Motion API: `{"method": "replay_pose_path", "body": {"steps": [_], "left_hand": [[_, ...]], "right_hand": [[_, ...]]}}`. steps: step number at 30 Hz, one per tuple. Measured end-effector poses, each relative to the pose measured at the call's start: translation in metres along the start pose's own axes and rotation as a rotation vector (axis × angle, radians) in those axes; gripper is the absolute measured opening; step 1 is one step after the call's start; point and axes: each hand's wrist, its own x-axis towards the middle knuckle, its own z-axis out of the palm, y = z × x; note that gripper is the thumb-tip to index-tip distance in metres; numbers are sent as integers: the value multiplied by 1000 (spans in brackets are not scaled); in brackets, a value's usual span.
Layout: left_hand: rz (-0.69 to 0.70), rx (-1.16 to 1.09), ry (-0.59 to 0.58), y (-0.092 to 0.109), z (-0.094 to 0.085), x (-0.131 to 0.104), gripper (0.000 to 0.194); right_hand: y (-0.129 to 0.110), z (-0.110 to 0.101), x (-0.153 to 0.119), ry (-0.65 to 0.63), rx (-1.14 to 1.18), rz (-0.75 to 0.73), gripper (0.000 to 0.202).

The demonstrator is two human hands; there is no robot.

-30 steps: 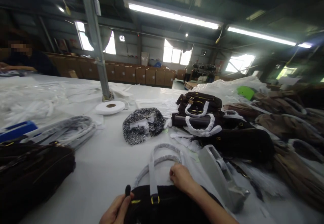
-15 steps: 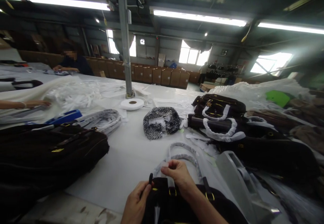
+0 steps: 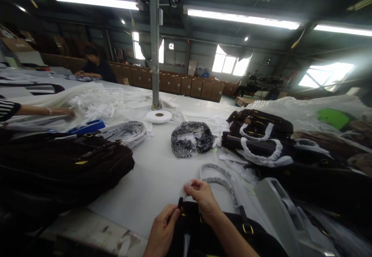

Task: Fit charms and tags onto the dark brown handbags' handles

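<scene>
Tape dispenser [image 3: 279, 210] rt, bags [image 3: 258, 133] behind handbag [image 3: 209, 237].

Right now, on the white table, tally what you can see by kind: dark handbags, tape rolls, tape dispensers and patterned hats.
Dark handbags that can be told apart: 4, at; the heap at far right is too blurred to count.
White tape roll: 1
Grey tape dispenser: 1
Black-and-white patterned hat: 1
Total: 7
</scene>
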Motion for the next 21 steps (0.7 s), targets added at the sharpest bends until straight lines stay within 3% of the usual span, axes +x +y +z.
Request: {"method": "replay_pose_path", "body": {"steps": [4,10,16,21], "left_hand": [[1,3,-6,0,-1,1,36],[-4,1,10,-6,-1,2,32],[-46,-14,38,-14,0,3,34],[-79,-137,25,-25,-5,4,27]], "right_hand": [[1,-3,2,-85,-29,7,30],[2,-6,5,-286,-285,-112,19],[-1,-4,-3,-297,-648,-240,14],[2,-4,-6,-295,-730,-307,15]]}}
